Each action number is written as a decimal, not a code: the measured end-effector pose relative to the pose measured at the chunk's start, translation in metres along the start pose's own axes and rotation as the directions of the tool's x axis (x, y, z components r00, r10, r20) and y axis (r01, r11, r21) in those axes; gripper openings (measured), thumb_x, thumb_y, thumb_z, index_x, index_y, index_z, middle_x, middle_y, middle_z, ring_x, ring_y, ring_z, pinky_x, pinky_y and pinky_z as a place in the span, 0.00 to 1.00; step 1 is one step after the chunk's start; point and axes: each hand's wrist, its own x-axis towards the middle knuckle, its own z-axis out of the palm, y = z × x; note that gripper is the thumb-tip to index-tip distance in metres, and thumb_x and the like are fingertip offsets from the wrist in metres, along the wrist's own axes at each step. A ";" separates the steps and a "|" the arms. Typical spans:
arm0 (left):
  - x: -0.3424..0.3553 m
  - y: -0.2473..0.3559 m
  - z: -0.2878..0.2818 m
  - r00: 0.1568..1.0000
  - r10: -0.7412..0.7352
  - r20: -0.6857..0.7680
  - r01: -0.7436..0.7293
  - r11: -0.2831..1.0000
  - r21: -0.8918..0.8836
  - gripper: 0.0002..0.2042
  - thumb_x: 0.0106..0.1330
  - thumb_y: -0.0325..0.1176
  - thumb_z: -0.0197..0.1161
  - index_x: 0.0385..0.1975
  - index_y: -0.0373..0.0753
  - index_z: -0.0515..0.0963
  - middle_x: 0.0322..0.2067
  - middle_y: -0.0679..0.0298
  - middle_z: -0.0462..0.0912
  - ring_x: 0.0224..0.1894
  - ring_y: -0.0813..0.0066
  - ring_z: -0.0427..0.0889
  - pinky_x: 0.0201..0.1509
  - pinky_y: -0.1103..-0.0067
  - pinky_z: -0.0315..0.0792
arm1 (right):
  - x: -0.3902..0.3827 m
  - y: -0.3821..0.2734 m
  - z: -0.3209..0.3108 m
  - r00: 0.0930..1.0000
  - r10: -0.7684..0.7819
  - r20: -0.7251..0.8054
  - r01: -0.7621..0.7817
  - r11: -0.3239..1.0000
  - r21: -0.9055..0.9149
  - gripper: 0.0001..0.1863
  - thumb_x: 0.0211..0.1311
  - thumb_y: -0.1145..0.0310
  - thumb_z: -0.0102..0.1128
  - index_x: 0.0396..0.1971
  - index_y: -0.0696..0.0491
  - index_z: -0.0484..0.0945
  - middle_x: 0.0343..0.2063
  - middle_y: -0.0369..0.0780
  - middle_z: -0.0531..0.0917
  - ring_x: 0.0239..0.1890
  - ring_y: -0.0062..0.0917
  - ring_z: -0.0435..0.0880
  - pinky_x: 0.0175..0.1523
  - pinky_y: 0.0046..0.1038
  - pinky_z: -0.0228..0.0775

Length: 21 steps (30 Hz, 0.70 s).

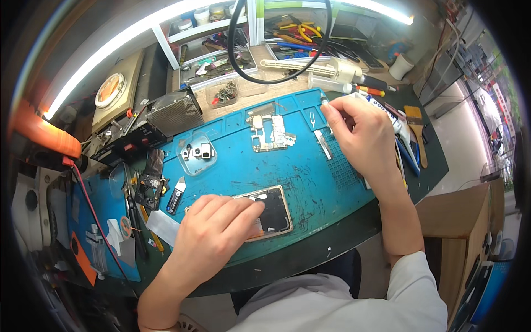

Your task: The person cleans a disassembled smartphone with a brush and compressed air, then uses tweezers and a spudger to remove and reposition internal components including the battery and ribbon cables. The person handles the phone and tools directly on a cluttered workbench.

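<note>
An opened phone body (279,212) with a gold frame and a dark inside lies on the blue work mat (221,127), near its front edge. My left hand (213,235) is curled over the phone's left part; what its closed fingers hold, if anything, is hidden. Up at the right, my right hand (359,130) is raised over the mat's far right corner with thumb and forefinger pinched. A small thing by its fingertips is too small to name. Beside that hand lie a metal strip (322,145) and a small pin tool (312,119).
A phone circuit board (268,133) lies mid-mat. Left of it stands a clear dish (197,155) of small camera parts; a utility knife (176,195) lies nearer. A black-cased device (166,116) stands behind, a brush (415,119) at right, and a magnifier ring (257,80) hangs above.
</note>
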 end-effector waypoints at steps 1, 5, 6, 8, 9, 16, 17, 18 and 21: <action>0.000 0.000 0.000 1.000 0.003 0.000 -0.003 1.000 0.000 0.17 0.56 0.34 0.79 0.43 0.38 0.84 0.42 0.63 0.88 0.42 0.64 0.86 0.49 0.68 0.76 | -0.001 -0.001 0.000 1.000 0.010 0.001 -0.010 1.000 0.016 0.10 0.69 0.64 0.69 0.31 0.55 0.87 0.24 0.42 0.86 0.26 0.36 0.85 0.34 0.35 0.73; 0.003 -0.001 0.002 1.000 0.024 0.003 -0.024 0.999 0.022 0.17 0.54 0.38 0.80 0.40 0.39 0.84 0.39 0.65 0.88 0.41 0.64 0.86 0.48 0.69 0.76 | -0.002 -0.002 -0.002 1.000 -0.002 -0.027 0.003 0.998 0.059 0.10 0.69 0.64 0.69 0.31 0.55 0.87 0.22 0.41 0.85 0.24 0.33 0.83 0.32 0.34 0.72; 0.004 -0.002 0.003 1.000 0.024 0.003 -0.025 0.999 0.022 0.17 0.53 0.38 0.80 0.39 0.39 0.84 0.39 0.65 0.88 0.40 0.64 0.86 0.48 0.69 0.76 | -0.004 0.000 -0.002 0.999 -0.008 -0.040 0.010 0.998 0.065 0.10 0.69 0.64 0.69 0.31 0.55 0.87 0.22 0.41 0.85 0.23 0.32 0.83 0.32 0.33 0.71; 0.005 -0.003 0.004 1.000 0.026 0.009 -0.026 0.999 0.026 0.16 0.53 0.40 0.80 0.37 0.40 0.85 0.37 0.66 0.88 0.39 0.64 0.86 0.47 0.69 0.75 | -0.005 0.002 -0.004 1.000 -0.012 -0.015 0.012 0.998 0.064 0.10 0.69 0.64 0.69 0.32 0.55 0.88 0.22 0.41 0.85 0.23 0.32 0.83 0.31 0.33 0.72; 0.005 -0.004 0.004 0.999 0.031 0.010 -0.031 0.999 0.038 0.15 0.53 0.40 0.79 0.36 0.41 0.84 0.37 0.67 0.87 0.40 0.66 0.86 0.47 0.70 0.76 | -0.006 0.004 -0.004 1.000 -0.011 -0.003 0.011 0.998 0.066 0.10 0.69 0.63 0.68 0.32 0.55 0.88 0.22 0.41 0.85 0.23 0.32 0.83 0.31 0.33 0.72; 0.007 -0.002 0.004 0.998 0.052 0.021 -0.054 0.993 0.102 0.14 0.54 0.41 0.78 0.34 0.42 0.82 0.35 0.68 0.85 0.40 0.68 0.86 0.47 0.70 0.77 | -0.007 0.011 0.004 0.999 -0.007 0.042 0.002 0.994 0.111 0.11 0.71 0.65 0.69 0.36 0.59 0.88 0.23 0.39 0.85 0.24 0.22 0.81 0.32 0.28 0.71; 0.007 -0.001 0.005 0.999 0.045 0.018 -0.046 0.994 0.103 0.14 0.54 0.41 0.78 0.34 0.42 0.82 0.35 0.68 0.85 0.40 0.67 0.86 0.47 0.70 0.76 | -0.008 0.012 0.005 0.999 -0.010 0.040 0.005 0.993 0.119 0.11 0.71 0.65 0.69 0.36 0.59 0.87 0.23 0.39 0.85 0.24 0.23 0.81 0.32 0.28 0.71; 0.007 -0.001 0.006 0.999 0.044 0.006 -0.045 0.994 0.100 0.15 0.54 0.41 0.79 0.34 0.41 0.83 0.35 0.67 0.85 0.39 0.66 0.85 0.46 0.70 0.76 | -0.009 0.012 0.006 0.999 -0.013 0.038 0.008 0.992 0.129 0.10 0.71 0.66 0.69 0.35 0.59 0.87 0.23 0.39 0.85 0.23 0.23 0.81 0.31 0.28 0.71; 0.008 0.002 0.010 0.999 0.027 -0.022 -0.025 0.995 0.097 0.16 0.54 0.40 0.80 0.36 0.40 0.84 0.35 0.66 0.86 0.39 0.64 0.85 0.44 0.70 0.75 | -0.009 0.012 0.006 0.998 -0.007 0.064 0.000 0.994 0.110 0.11 0.70 0.64 0.69 0.33 0.56 0.87 0.25 0.42 0.86 0.27 0.35 0.85 0.34 0.35 0.75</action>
